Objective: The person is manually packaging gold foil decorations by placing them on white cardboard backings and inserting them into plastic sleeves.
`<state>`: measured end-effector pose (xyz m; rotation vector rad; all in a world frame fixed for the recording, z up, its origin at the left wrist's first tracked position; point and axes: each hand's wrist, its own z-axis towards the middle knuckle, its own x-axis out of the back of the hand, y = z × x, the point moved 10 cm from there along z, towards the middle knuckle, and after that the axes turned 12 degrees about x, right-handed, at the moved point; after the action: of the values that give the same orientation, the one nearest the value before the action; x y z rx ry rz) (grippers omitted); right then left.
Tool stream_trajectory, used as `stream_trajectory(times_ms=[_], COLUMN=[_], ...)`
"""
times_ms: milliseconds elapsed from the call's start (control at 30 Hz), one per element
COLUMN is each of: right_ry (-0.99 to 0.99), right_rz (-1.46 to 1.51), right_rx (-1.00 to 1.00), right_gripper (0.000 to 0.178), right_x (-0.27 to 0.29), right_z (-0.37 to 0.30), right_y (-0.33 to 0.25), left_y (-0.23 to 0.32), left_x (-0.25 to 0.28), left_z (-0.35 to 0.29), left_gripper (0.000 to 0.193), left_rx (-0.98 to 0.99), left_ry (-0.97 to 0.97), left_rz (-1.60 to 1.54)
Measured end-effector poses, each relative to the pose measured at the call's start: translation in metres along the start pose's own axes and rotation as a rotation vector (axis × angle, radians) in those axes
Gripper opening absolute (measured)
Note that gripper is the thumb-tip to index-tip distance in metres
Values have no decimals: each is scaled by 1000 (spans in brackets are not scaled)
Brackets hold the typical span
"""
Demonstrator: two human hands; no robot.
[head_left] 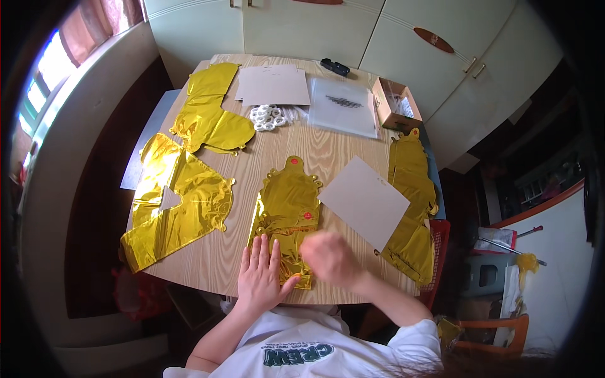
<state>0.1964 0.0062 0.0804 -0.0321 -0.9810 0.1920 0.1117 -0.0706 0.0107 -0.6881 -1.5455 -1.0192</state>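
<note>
A folded gold foil balloon with small tabs and red dots lies lengthwise at the middle of the table, its lower part creased. My left hand rests flat on its lower left part, fingers stretched out and thumb spread aside. By the lower right edge of the same balloon, my right hand is curled into a fist, slightly blurred. Whatever it might hold is hidden from this view.
More gold foil balloons lie at the far left, near left and right. White card sheets, white ribbon rolls, clear plastic bags, a cardboard box and a black object share the wooden table.
</note>
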Motion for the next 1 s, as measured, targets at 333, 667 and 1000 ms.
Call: stream_trajectory(times_ms=[333,667,1000], right_ry=[-331,-366,-428], right_rz=[9,179,222], right_rx=[3,-53,64], right_gripper=[49,55,55], right_x=[-31,-36,-55], right_z=[-47,-51,-37], right_y=[-66,-39,7], left_y=[-2,-1,0], left_x=[0,2,1], left_z=[0,0,1], left_gripper=[83,84,84], left_rx=[9,4,4], left_ry=[25,36,30], left_rz=[9,11,22])
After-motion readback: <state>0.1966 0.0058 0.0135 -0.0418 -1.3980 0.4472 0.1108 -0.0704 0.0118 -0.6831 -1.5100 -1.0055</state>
